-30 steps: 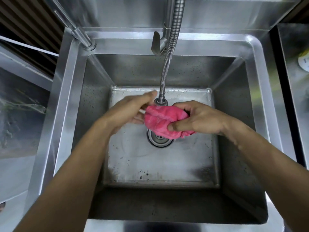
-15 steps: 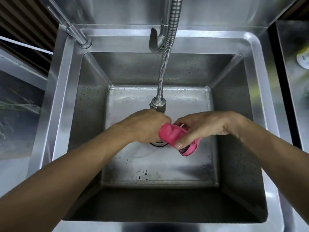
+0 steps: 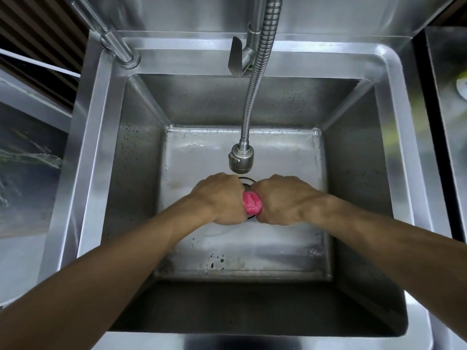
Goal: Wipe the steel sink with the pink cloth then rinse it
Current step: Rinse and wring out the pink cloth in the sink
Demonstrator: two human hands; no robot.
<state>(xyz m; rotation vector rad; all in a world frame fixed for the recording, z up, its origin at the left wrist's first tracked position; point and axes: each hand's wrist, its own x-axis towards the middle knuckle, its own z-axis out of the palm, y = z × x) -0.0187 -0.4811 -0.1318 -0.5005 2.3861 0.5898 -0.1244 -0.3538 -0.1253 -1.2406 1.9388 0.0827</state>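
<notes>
Left hand (image 3: pixel 222 199) fisted on pink cloth (image 3: pixel 252 203); right hand (image 3: pixel 283 199) fisted on its other end, over the drain of the steel sink (image 3: pixel 141 152). Step judged: wringing. No water visible from sprayer head (image 3: pixel 240 159). Next: opposed twist, then release.

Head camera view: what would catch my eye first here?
The pink cloth, the one bright spot, is gripped between the left hand and right hand over the middle of the steel sink. Just above them hangs the faucet head on its ribbed hose. Dark specks dot the sink floor nearer the camera.
</notes>
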